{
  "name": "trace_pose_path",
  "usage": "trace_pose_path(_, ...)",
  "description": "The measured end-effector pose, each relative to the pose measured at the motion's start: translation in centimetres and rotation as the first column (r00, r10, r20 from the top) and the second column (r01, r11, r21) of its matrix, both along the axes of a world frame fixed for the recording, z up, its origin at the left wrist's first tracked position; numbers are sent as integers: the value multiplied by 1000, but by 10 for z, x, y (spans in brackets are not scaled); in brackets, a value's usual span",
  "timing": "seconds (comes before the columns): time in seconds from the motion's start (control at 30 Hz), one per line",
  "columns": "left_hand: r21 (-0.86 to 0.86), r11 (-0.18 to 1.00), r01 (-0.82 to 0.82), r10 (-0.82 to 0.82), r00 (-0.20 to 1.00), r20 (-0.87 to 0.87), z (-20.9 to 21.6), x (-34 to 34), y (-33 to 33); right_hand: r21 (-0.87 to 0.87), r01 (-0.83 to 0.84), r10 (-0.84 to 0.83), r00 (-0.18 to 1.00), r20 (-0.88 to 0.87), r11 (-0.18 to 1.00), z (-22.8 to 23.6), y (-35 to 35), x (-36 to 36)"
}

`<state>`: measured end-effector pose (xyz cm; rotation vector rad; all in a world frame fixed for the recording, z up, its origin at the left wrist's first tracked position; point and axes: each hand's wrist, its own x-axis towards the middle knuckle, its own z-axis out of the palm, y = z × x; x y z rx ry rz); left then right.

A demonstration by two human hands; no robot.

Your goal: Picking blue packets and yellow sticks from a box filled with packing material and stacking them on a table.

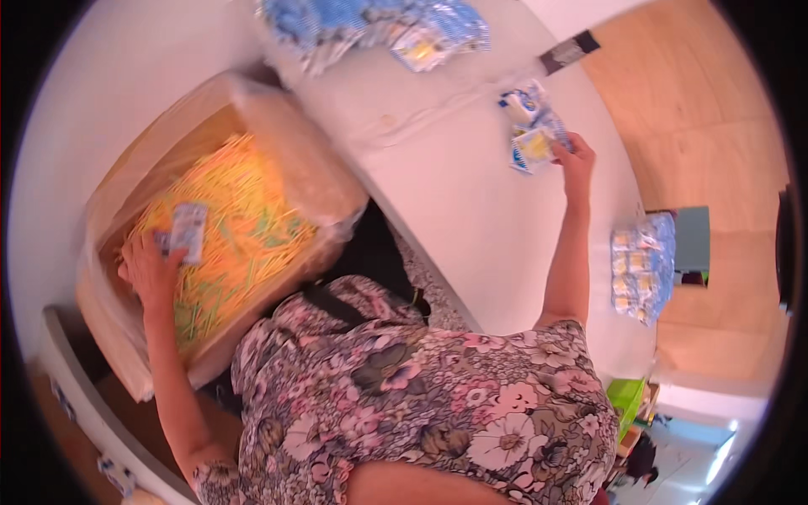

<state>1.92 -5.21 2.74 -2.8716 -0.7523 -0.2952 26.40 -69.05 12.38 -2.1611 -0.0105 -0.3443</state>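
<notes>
On the left, my left hand (150,268) reaches into a plastic-lined cardboard box (307,151). Its fingers are spread, and the thumb touches the edge of a small pale printed packet (190,229). That packet lies on a heap of thin yellow, orange and green sticks (252,202). Part of a bluish piece shows between the thumb and fingers; whether it belongs to the same packet is unclear. At the right, my right hand (576,164) is closed on the edge of a crinkled blue-and-white packet (537,135), above or against the white table (446,210).
Blue-and-white striped packets (379,29) lie at the far side. Another packet sheet (644,268) sits along the table's right edge. A dark strip (569,52) crosses the far right edge. A curved pale rail (93,396) stands at lower left, and a person (642,459) is in the background.
</notes>
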Motion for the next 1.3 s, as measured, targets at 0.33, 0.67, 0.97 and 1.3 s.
trace_pose_path(0.33,-377,926,-27,7,998,-55,-39,-2,22,-599,165,-23,971,238,783,-40,-25,30)
trace_pose_path(0.67,-805,491,333,125,887,444,-26,9,14,-488,-723,872,402,277,489,24,296,-134)
trace_pose_path(0.97,-862,232,451,138,862,488,-32,2,25,-774,-631,854,371,-364,-55,-108,460,-48)
trace_pose_path(1.3,-860,53,508,241,829,505,-30,12,16,-672,-735,825,327,-461,-85,-129,471,-24)
